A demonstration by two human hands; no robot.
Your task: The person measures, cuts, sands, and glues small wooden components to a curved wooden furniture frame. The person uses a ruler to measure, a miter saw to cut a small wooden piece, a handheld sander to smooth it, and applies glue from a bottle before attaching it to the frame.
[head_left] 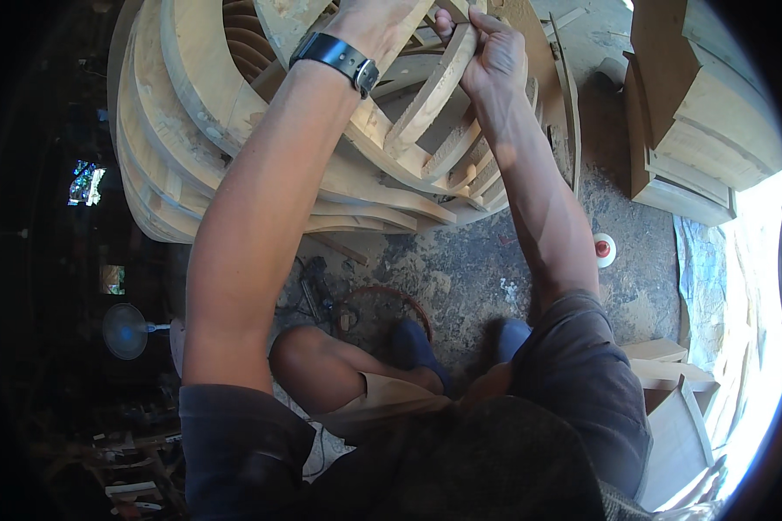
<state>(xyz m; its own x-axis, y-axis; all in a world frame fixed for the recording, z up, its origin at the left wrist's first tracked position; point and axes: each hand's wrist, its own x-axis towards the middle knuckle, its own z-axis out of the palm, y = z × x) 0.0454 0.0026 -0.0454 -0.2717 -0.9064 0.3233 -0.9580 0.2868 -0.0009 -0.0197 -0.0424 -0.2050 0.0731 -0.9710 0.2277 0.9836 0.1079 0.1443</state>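
Both my arms reach to the top of the view, over a large frame of curved pale wooden ribs [178,78]. My right hand [498,59] is closed round the upper end of a curved wooden slat [434,94], its thumb at the near side and fingertips showing past the edge. The slat slants down into the frame, its lower end beside a curved rail. My left hand [375,24], below a dark wristwatch [335,61], lies against pale wood near the slat's top. The picture's upper edge cuts off its fingers, so their grip is hidden.
Wooden cabinets [712,113] stand at the right, with more wooden pieces [678,425] lower down. A white round container with a red top [603,250] sits on the stained floor. A power tool with a cord [317,291] lies near my feet. A fan [126,331] is at left.
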